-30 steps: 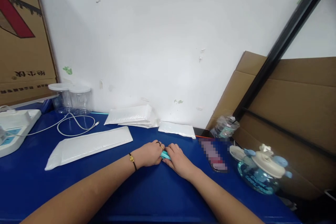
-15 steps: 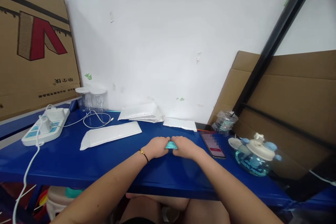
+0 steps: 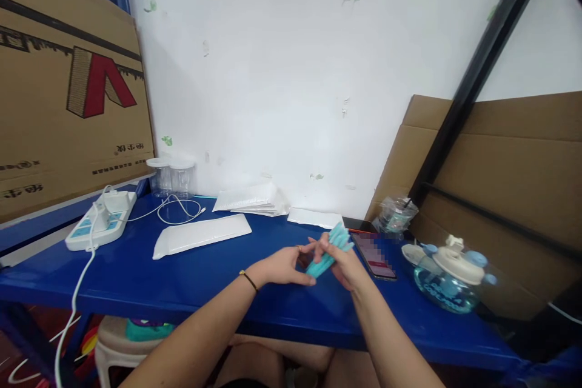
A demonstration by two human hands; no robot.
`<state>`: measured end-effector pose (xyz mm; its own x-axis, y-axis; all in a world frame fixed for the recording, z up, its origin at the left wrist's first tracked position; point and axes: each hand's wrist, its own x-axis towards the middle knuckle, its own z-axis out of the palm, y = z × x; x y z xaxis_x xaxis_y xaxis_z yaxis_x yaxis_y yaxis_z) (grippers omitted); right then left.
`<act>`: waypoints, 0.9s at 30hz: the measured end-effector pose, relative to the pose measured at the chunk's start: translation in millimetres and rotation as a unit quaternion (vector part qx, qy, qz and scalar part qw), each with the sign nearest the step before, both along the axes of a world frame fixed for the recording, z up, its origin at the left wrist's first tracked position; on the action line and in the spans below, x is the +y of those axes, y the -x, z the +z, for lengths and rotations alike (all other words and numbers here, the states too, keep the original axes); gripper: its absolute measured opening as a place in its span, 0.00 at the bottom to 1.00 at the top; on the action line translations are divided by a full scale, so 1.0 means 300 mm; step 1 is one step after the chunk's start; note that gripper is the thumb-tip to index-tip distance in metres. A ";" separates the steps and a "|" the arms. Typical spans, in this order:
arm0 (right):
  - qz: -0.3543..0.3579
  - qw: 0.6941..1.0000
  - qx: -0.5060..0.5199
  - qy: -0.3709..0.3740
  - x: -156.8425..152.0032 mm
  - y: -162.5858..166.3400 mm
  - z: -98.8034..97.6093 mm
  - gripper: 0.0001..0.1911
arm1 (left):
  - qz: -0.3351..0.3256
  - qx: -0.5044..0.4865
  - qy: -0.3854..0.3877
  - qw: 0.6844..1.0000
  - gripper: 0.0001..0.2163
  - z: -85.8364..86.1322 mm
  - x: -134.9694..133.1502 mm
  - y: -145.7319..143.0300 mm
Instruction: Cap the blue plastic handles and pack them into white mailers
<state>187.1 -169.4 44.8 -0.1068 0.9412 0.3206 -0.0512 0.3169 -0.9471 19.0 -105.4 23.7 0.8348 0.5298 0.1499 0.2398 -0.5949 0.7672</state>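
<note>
Turquoise bundle point(image 3: 322, 264) gripped in the right hand point(image 3: 344, 264) over the blue table point(image 3: 200, 282)

It is tilted from one o'clock to seven; the left hand point(image 3: 285, 265) is held half-spread by its seven-o'clock end, though whether contact is made cannot be told. From the bundle, a white envelope point(image 3: 203, 235) is seen between nine and ten, a phone point(image 3: 375, 256) at three, a cream-lidded bottle point(image 3: 448, 284) between three and four
</note>
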 end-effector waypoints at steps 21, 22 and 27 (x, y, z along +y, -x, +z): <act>-0.171 0.979 0.107 0.009 0.002 -0.078 -0.064 0.15 | 0.360 -0.095 -0.030 0.928 0.32 0.090 0.312 0.452; -0.164 0.978 0.132 -0.016 -0.003 -0.070 -0.024 0.15 | 0.356 -0.194 0.040 0.913 0.30 0.115 0.292 0.409; -0.145 0.968 0.164 -0.126 -0.034 0.001 0.185 0.18 | 0.194 -0.489 0.457 0.717 0.23 0.189 0.177 0.196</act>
